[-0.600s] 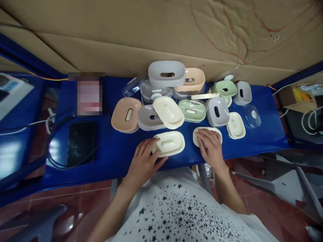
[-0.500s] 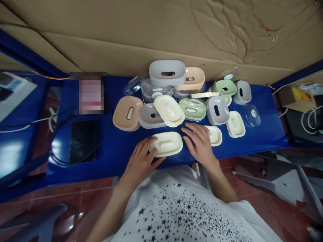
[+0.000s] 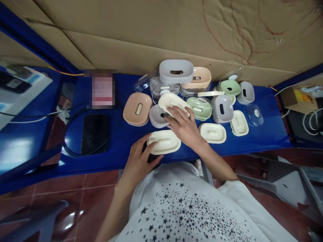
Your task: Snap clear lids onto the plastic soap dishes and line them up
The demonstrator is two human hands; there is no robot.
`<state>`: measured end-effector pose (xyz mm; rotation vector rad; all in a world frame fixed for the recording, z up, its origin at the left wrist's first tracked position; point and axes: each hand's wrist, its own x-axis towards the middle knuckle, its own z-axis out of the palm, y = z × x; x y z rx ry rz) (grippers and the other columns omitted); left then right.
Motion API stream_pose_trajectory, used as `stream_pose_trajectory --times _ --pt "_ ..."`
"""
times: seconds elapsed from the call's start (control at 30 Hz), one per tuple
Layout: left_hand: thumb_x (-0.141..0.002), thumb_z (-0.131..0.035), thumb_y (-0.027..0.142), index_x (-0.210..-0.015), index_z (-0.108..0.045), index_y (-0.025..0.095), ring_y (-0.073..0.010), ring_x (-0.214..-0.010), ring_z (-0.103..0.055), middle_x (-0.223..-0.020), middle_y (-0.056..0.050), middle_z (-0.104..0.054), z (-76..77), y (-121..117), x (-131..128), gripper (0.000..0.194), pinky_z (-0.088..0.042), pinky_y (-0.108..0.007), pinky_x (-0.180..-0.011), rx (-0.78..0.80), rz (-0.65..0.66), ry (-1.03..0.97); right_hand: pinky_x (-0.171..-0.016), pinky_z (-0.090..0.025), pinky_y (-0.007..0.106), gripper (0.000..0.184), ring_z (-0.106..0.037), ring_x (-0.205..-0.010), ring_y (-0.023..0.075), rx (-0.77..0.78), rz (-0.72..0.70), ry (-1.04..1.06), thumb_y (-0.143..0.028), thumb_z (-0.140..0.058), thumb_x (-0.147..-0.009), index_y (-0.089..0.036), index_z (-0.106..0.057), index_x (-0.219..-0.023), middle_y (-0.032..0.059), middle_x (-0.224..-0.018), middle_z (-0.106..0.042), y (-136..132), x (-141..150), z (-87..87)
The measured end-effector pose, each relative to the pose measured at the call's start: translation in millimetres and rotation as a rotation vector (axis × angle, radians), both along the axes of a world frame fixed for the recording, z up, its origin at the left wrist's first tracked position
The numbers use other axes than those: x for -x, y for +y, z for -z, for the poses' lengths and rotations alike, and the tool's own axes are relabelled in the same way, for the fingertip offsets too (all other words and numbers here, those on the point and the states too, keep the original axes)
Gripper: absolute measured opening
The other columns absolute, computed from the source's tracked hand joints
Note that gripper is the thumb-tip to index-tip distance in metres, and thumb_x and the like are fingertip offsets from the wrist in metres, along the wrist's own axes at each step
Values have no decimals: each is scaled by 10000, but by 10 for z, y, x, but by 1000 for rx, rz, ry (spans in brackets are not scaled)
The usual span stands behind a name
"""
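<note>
A cream oval dish (image 3: 165,143) with a raised middle lies at the front of the blue table. My left hand (image 3: 141,151) rests at its left end, fingers spread over the rim and thumb in front. Another cream oval dish (image 3: 169,98) leans tilted on a grey slotted box (image 3: 155,116). Over that dish's front edge lies my right hand (image 3: 183,126), its fingers stretched out and partly covering it. To the right, a third cream dish (image 3: 212,132) lies flat.
Slotted boxes in peach (image 3: 137,109), green (image 3: 200,108) and grey (image 3: 222,108) stand along the table. A grey box (image 3: 176,70) is stacked at the back. Clear lids (image 3: 253,115) lie among them. On the left are a black flat object (image 3: 94,134) and cables.
My right hand has moved left and away from me, from beside the front dish onto the tilted dish. My left hand stays at the front dish, its fingers spread wider. The view has shifted slightly.
</note>
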<state>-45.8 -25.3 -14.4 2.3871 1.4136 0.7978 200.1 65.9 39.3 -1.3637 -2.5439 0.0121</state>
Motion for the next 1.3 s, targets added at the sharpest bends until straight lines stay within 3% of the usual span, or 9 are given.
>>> stream_pose_trajectory --times 0.13,0.2,0.27,0.4,0.6,0.7,0.87,1.13,1.3 --pt "-993 -781 354 -1514 -498 211 -379 -1319 -645 -1490 -219 -618 -19 28 -34 610 -545 -544 -1065 -16 5 19 -1328 -300 567 299 -470 -1576 269 -34 79 166 -411 -580 -1108 -321 -698 -1367 26 -1593 -615 -49 -52 -147" --pt "-992 -783 374 -1563 -457 215 -375 -1303 -645 -1476 -215 -627 -5 16 -46 676 -532 -537 -1064 -15 4 13 -1310 -354 553 347 -464 -1581 258 -70 112 281 -410 -572 -1107 -321 -658 -1431 29 -1600 -609 -199 -114 -198" --pt "-983 -791 394 -1596 -422 217 -373 -1287 -644 -1458 -216 -632 28 -13 -41 737 -519 -534 -1067 -24 -8 1 -1256 -439 521 421 -523 -1534 245 -98 40 376 -348 -586 -1095 -340 -590 -1517 19 -1565 -643 -422 -161 -199" --pt "-942 -813 367 -1649 -350 195 -379 -1223 -655 -1415 -229 -635 105 -109 20 863 -510 -565 -1062 -9 -21 -36 -1129 -529 430 496 -703 -1288 212 -104 -166 315 -170 -657 -1039 -365 -620 -1493 -23 -1374 -768 -922 -164 -62" --pt "-950 -830 388 -1729 -169 233 -403 -1353 -610 -1520 -272 -564 165 -210 66 1033 -548 -571 -1034 10 -31 -148 -1055 -507 411 579 -725 -1183 217 14 -82 127 -122 -697 -1010 -394 -623 -1516 -25 -1301 -796 -1287 -94 246" --pt "-940 -849 405 -1738 -148 265 -396 -1423 -577 -1582 -271 -523 173 -219 56 1072 -553 -553 -1057 -4 -23 -178 -1101 -457 407 543 -702 -1203 209 57 -88 93 -139 -672 -1035 -359 -621 -1529 -8 -1324 -786 -1267 -51 314" --pt "-986 -787 431 -1721 -281 315 -390 -1454 -547 -1657 -214 -493 111 -219 85 899 -497 -549 -1136 92 -5 -52 -1188 -377 415 442 -648 -1287 184 74 -229 53 -129 -626 -1065 -298 -669 -1471 11 -1379 -767 -1139 2 309" --pt "-1041 -698 482 -1713 -319 304 -411 -1478 -530 -1696 -207 -457 6 -216 128 792 -391 -606 -1206 122 76 62 -1112 -485 386 420 -674 -1295 181 51 -332 147 -207 -636 -1087 -271 -639 -1502 29 -1360 -778 -1006 -165 360" --pt "-1029 -720 424 -1657 -383 302 -400 -1437 -552 -1629 -198 -522 -14 -232 246 723 -401 -597 -1183 181 36 26 -1138 -475 464 504 -626 -1393 246 92 -119 113 -151 -516 -1105 -281 -564 -1589 56 -1511 -697 -577 -209 246"
